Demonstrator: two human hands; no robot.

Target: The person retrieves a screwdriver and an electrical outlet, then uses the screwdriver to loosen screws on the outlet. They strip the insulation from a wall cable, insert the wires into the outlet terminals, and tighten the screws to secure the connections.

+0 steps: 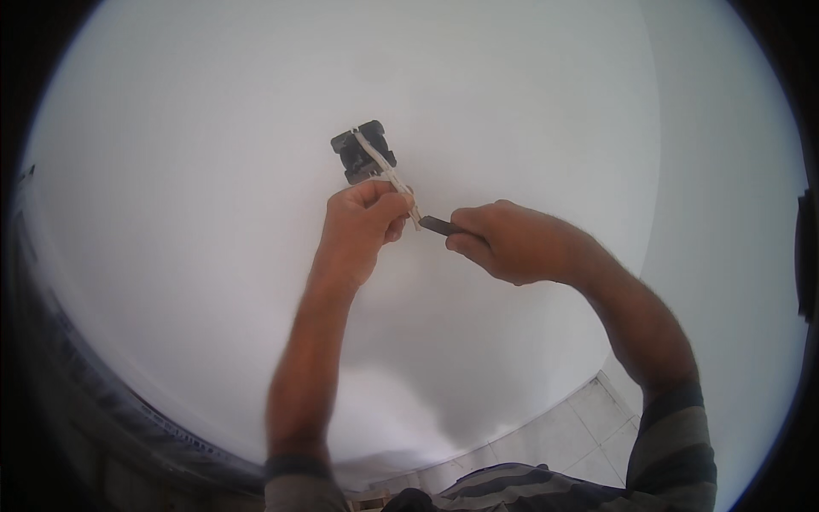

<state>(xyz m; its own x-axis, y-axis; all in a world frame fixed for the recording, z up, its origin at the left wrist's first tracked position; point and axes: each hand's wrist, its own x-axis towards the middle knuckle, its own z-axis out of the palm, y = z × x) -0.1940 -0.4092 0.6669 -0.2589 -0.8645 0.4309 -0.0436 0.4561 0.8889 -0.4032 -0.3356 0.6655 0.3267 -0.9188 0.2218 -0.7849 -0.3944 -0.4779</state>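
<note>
A black electrical box (362,152) is set in the white wall ahead of me. Out of it comes a whitish cable (375,156), running down and to the right. My left hand (368,218) pinches this cable between thumb and fingers just below the box. From the right, my right hand (512,243) is closed around a dark, slim tool (438,225). The tool's tip lies at the cable's lower end, beside my left fingers. Its kind is hard to tell, since my right hand hides the rest of it.
White wall (213,171) surrounds the box and meets another wall (734,256) in a corner at the right. Pale floor tiles (554,435) lie below. A long, dark-edged object (145,418) stretches along the lower left. Something dark (804,256) sits at the right rim.
</note>
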